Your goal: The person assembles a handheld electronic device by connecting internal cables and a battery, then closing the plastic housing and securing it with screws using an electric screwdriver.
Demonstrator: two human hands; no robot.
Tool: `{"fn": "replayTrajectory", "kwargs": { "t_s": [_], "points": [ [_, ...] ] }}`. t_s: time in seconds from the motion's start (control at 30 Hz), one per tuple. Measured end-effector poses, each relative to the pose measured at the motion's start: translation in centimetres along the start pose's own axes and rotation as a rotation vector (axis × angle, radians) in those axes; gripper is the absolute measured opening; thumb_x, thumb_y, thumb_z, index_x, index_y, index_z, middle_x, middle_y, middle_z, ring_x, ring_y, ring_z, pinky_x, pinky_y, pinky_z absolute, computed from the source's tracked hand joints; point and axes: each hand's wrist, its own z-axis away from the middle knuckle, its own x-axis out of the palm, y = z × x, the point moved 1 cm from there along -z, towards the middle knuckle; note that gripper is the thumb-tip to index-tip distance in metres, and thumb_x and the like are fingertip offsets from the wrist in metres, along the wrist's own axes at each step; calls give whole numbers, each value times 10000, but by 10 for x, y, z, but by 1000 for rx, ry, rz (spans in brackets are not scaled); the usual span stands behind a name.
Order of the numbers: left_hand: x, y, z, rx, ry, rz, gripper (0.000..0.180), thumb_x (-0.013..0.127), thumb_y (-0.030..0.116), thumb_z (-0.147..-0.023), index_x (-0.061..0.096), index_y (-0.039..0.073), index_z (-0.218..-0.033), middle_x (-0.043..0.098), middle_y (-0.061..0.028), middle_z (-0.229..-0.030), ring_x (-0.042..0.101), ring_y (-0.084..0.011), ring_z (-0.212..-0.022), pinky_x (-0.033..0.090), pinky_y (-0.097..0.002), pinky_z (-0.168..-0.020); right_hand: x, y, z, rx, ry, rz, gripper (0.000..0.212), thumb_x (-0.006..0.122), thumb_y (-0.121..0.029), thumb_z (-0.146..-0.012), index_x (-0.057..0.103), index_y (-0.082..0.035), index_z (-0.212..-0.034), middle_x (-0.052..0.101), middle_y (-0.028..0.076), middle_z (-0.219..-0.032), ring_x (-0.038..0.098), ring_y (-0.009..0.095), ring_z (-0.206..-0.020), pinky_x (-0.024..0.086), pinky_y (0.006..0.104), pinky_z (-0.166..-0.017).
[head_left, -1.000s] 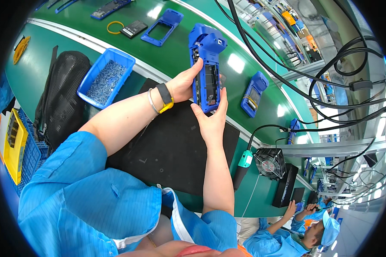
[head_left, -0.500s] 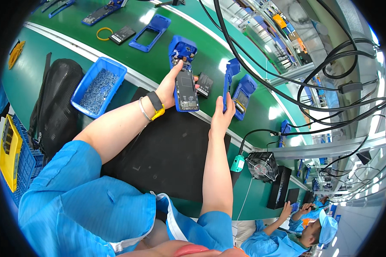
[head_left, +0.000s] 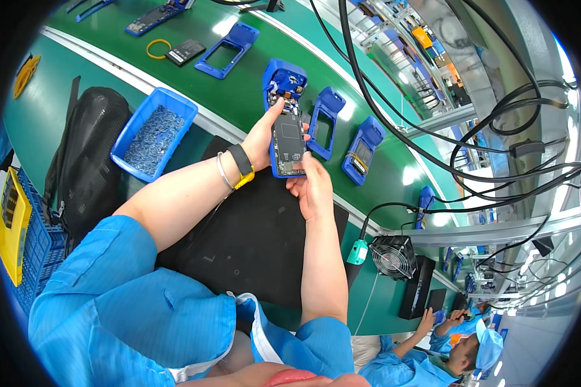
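My left hand [head_left: 263,138] is closed round an opened blue handheld terminal [head_left: 289,135], its thumb near the top and fingertips showing at the far edge. Circuit boards and a dark inner plate face up. At its lower end, my right hand [head_left: 315,187] is closed, thumb and fingers pinching a dark flat piece [head_left: 301,156] that looks like a black battery, mostly hidden. Just beyond, a blue frame-shaped cover [head_left: 325,122] lies on the green surface. Right of it lies another blue terminal [head_left: 364,151] with a yellow band.
A blue bin of small screws [head_left: 153,134] stands left, beside a black mesh bag [head_left: 90,151]. Another cover [head_left: 228,50], a battery [head_left: 185,52] and a yellow band [head_left: 158,49] lie farther back. A black mat [head_left: 245,238] lies in front. Cables [head_left: 432,129] hang right; a small fan [head_left: 394,257] stands below.
My right hand has let go of the blue cover, now lying on the green surface, and moved left to the terminal's lower end. The battery seen beside the terminal no longer lies there.
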Motion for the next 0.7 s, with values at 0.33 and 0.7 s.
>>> {"fn": "replayTrajectory", "kwargs": {
  "t_s": [0.33,0.7],
  "points": [
    [-9,-3,-3,324,300,-45,601,340,544,-942,505,9,-1159,605,-99,-1043,587,-206,-973,465,-324,-852,60,-6,-68,194,-131,-554,225,567,-245,-907,547,-32,-978,617,81,-831,560,179,-612,411,257,-496],
    [-16,-7,-7,896,757,-905,374,489,198,-925,434,-4,-1235,480,-181,-1221,452,-299,-1151,356,-367,-984,55,-5,-97,-348,42,414,325,627,-153,-833,583,-4,-1118,632,122,-1005,613,202,-827,485,313,-691]
  ]
}}
